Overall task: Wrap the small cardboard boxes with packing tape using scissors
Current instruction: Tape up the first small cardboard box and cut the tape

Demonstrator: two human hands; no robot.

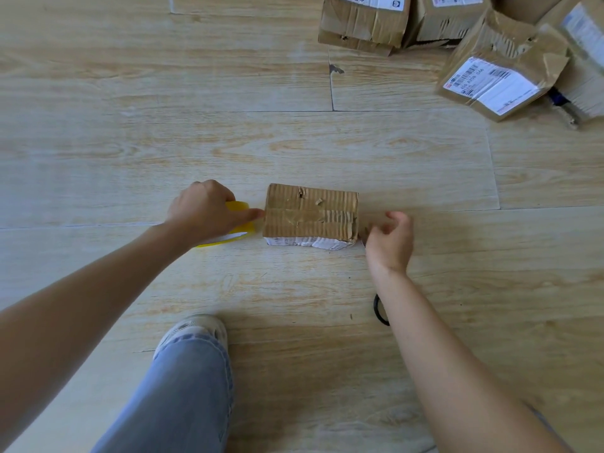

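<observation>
A small worn cardboard box [310, 212] lies on the wooden floor, with a strip of clear tape along its top and a white label on its near side. My left hand [204, 212] grips a yellow tape roll [240, 228] just left of the box, its index finger stretched out to the box's left edge. My right hand [390, 240] hovers at the box's right end with loosely curled fingers and nothing visibly in them. A black loop [379, 310], apparently a scissors handle, peeks out from under my right forearm.
A pile of several taped cardboard boxes [490, 83] with shipping labels sits at the back right. My leg in jeans and a light shoe [192, 331] is on the floor in front of me. Bare floor planks [163, 125] stretch to the left and behind the box.
</observation>
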